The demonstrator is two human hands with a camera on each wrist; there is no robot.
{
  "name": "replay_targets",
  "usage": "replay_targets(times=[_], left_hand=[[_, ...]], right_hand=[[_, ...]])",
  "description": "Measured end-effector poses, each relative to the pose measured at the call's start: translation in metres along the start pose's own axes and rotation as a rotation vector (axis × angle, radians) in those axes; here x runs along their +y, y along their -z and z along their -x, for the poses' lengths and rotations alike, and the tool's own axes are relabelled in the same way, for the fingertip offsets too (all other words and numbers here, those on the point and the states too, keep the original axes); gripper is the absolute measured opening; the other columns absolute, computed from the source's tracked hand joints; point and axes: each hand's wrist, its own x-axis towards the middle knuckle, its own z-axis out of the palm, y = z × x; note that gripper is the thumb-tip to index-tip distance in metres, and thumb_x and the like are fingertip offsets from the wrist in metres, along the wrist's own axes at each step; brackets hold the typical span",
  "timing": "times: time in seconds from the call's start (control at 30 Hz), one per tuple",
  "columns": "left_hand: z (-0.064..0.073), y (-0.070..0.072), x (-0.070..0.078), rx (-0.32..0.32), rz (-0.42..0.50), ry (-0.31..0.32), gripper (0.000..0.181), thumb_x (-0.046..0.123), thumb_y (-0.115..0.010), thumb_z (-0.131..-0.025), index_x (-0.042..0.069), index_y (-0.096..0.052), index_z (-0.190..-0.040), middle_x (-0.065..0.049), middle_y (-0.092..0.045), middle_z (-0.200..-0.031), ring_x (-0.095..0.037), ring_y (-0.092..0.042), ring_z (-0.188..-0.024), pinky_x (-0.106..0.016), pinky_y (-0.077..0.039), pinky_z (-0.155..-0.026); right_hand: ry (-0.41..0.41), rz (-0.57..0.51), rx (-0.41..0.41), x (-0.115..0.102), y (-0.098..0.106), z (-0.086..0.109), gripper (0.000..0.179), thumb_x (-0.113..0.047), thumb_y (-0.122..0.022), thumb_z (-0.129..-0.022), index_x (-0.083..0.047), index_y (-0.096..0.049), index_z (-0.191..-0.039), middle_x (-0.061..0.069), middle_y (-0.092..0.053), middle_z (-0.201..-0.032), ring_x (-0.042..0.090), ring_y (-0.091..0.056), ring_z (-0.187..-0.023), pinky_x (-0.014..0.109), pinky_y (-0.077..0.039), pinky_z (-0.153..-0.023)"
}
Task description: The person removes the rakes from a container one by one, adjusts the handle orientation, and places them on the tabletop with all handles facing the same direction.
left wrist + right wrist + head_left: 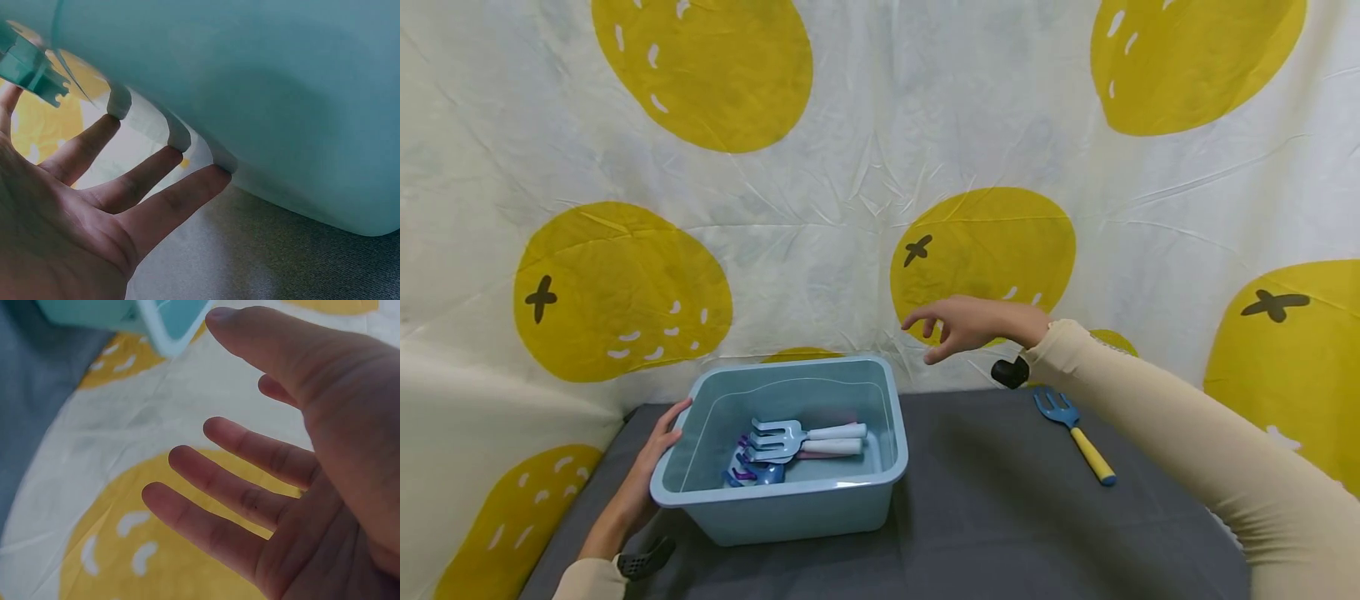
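A light blue plastic basin (790,512) stands on the dark cloth. Against its left side rests my left hand (651,458); in the left wrist view the straight fingertips (219,176) touch the outer wall. Inside the basin lie light blue hand forks with white handles (835,432), over a darker blue tool head (767,473) and some purple tines, partly covered. My right hand (962,323) is in the air beyond the basin's right rim, fingers spread loosely and holding nothing. To the right on the cloth lies a blue hand fork with a yellow handle (1090,454).
The grey-black cloth (985,525) covers the table. Behind it hangs a white curtain (850,275) printed with large yellow fruit. My right forearm in a beige sleeve (1165,425) reaches above the cloth, passing over the fork's right side.
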Motion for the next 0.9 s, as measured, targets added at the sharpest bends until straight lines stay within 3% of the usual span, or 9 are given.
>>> replay_targets(times=[0.3, 0.6, 0.9], left_hand=[[-0.001, -0.001, -0.001, 0.008, 0.002, 0.007, 0.060, 0.046, -0.029, -0.110, 0.035, -0.008, -0.164, -0.018, 0.001, -0.168, -0.053, -0.026, -0.140, -0.073, -0.038, -0.104], [-0.001, -0.003, -0.001, 0.022, -0.012, -0.005, 0.060, 0.046, -0.030, -0.110, 0.033, -0.009, -0.165, -0.019, -0.001, -0.168, -0.051, -0.027, -0.139, -0.072, -0.037, -0.105], [-0.002, -0.007, 0.000, 0.032, 0.002, -0.001, 0.060, 0.047, -0.031, -0.110, 0.034, -0.011, -0.164, -0.018, -0.003, -0.168, -0.051, -0.028, -0.140, -0.071, -0.038, -0.105]], right_hand=[[0.087, 0.009, -0.051, -0.036, -0.007, -0.042, 0.061, -0.026, -0.078, -0.093, -0.020, -0.052, -0.148, 0.010, -0.063, -0.127, 0.021, -0.070, -0.099, 0.035, -0.057, -0.089], [0.170, 0.087, -0.095, -0.064, -0.030, -0.087, 0.061, -0.030, -0.078, -0.092, -0.024, -0.053, -0.148, 0.004, -0.065, -0.128, 0.014, -0.068, -0.095, 0.030, -0.055, -0.086], [0.196, 0.116, -0.147, -0.077, -0.065, -0.126, 0.061, -0.033, -0.079, -0.092, -0.026, -0.054, -0.146, 0.000, -0.067, -0.125, 0.018, -0.060, -0.117, 0.036, -0.050, -0.100]])
